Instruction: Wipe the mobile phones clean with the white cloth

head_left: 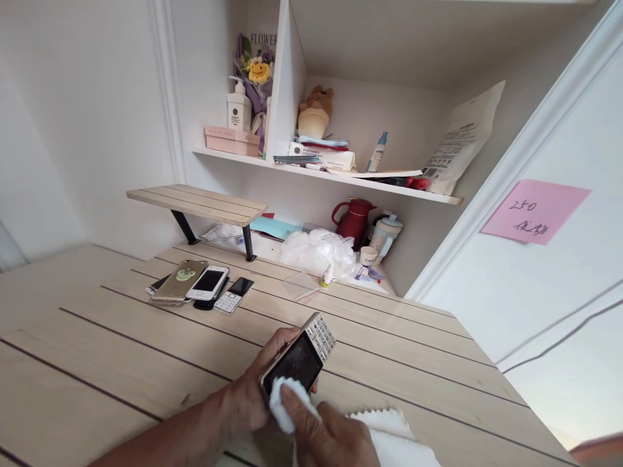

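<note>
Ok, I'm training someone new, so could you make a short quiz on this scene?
1. What is the right hand pressing against the screen of the keypad phone held in the left hand?
2. True or false: the red jug stands on the upper shelf.
3. Which phone in the group on the table has a green sticker on it?
A. The gold phone
B. The white phone
C. The small black keypad phone

Key: 1. A white cloth. 2. False. 3. A.
</note>
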### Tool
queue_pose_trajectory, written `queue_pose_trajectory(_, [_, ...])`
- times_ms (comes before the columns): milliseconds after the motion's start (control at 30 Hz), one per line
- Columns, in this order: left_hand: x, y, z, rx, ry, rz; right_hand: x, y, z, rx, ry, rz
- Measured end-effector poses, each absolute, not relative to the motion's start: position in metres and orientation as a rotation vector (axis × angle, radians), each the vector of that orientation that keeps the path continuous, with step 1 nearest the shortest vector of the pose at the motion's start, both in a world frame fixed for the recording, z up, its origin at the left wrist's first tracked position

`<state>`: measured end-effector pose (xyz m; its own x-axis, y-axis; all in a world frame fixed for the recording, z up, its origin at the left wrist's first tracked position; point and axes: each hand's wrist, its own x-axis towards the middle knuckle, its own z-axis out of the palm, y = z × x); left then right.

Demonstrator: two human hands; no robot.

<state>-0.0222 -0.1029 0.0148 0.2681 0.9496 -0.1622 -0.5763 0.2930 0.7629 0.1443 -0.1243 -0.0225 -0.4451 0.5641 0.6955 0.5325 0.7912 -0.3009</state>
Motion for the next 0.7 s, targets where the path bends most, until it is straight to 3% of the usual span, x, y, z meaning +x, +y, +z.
queue_pose_trajectory(133, [-0.017,-0.104,0.018,0.576,0.688,1.236,0.152,-0.117,-0.022,-0.79,-2.155,0.045])
queue_pose_trajectory(267, [-0.019,-0.102,0.014,0.632,0.7,1.206,0.147,-0.122,-0.028,-0.796,-2.218,-0.198])
queue_pose_trajectory(433, [-0.018,-0.099,0.015,0.554,0.719,1.295,0.145,-0.118,-0.033,-0.777,-2.073,0.081])
queue_pose_trajectory(600, [-0.016,-0.099,0.016,0.546,0.704,1.117,0.142,-0.121,-0.032,-0.756,-2.19,-0.151])
queue_pose_trajectory(700, [-0.016,-0.1,0.013,0.596,0.716,1.147,0.143,-0.121,-0.03,-0.733,-2.185,-0.043])
